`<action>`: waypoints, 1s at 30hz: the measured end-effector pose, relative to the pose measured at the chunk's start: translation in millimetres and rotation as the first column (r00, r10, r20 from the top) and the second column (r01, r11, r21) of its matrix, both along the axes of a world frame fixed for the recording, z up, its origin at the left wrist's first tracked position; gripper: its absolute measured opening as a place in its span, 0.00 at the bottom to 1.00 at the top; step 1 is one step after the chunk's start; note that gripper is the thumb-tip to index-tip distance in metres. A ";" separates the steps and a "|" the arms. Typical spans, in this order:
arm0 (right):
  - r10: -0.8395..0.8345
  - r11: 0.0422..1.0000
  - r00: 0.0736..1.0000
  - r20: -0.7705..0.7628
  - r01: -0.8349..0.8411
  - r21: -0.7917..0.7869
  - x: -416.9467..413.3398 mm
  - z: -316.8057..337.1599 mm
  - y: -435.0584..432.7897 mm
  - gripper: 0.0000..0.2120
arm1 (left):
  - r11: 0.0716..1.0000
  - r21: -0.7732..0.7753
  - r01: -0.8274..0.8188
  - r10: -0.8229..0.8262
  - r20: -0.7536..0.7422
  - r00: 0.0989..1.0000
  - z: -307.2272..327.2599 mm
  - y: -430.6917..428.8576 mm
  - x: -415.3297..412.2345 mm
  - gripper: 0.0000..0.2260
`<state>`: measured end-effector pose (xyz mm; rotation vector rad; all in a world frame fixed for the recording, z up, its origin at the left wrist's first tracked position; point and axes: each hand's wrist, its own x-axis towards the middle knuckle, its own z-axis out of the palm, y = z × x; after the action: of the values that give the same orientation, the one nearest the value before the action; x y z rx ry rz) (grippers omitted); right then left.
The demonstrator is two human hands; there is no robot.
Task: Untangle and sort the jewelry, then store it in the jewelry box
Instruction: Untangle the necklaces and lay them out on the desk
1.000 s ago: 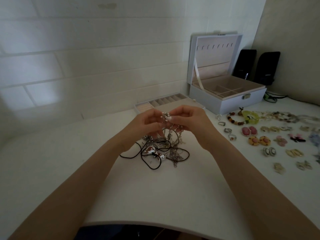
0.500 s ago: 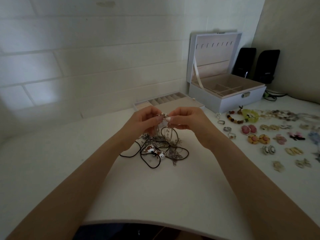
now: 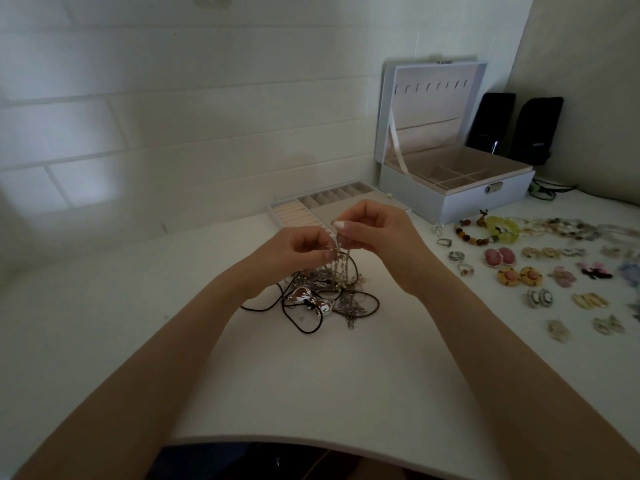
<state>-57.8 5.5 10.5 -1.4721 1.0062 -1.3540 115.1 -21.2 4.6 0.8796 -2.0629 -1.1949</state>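
Head view: left hand (image 3: 298,251) and right hand (image 3: 377,233) both pinch a thin silver chain (image 3: 337,261), fingertips clamped on it, just above the tangled pile (image 3: 346,303) on the table (image 3: 311,393). Versus a second ago the hands have drawn slightly apart, the right one higher, with strands pulled taut out of the pile. Likely one chain is starting to come free. Black cord (image 3: 304,329) and bow pendant (image 3: 306,298) still lie in the tangle. Jewelry box (image 3: 485,202) stands open at back right, well apart. Sorted earrings (image 3: 519,276) lie to the right.
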 end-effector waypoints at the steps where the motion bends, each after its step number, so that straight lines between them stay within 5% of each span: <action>1: 0.010 1.000 1.000 0.008 -0.010 -0.015 0.2 0.2 0.8 0.05 | 1.000 -0.008 -0.006 0.006 0.006 1.000 -0.3 -0.6 0.1 0.07; 7: -0.071 0.997 0.997 0.016 0.071 -0.015 0.1 0.3 0.1 0.09 | 0.996 -0.082 -0.036 0.033 -0.041 0.999 -3.1 -4.8 1.2 0.08; 12: -0.245 0.968 0.932 -0.266 0.219 -0.124 3.8 -4.4 -2.9 0.06 | 0.994 -0.064 -0.089 0.074 -0.205 0.976 -4.0 -5.7 0.8 0.09; 17: -0.186 0.981 0.970 -0.154 0.175 -0.081 7.2 -3.7 0.0 0.05 | 0.982 0.018 -0.186 0.180 -0.345 0.921 1.2 -5.7 2.4 0.06; 20: -0.164 0.986 0.967 -0.195 0.152 -0.074 8.9 -5.3 0.4 0.05 | 0.986 0.031 -0.165 0.166 -0.320 0.933 1.1 -5.0 2.6 0.07; 30: -0.045 0.998 0.998 0.036 0.043 0.053 1.8 1.4 0.1 0.07 | 0.982 -0.025 -0.188 0.178 -0.233 0.956 -0.9 -7.5 1.2 0.04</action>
<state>-56.0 5.6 11.9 -1.3887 1.0480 -1.3719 116.3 -28.7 3.8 0.8474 -1.7764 -1.0894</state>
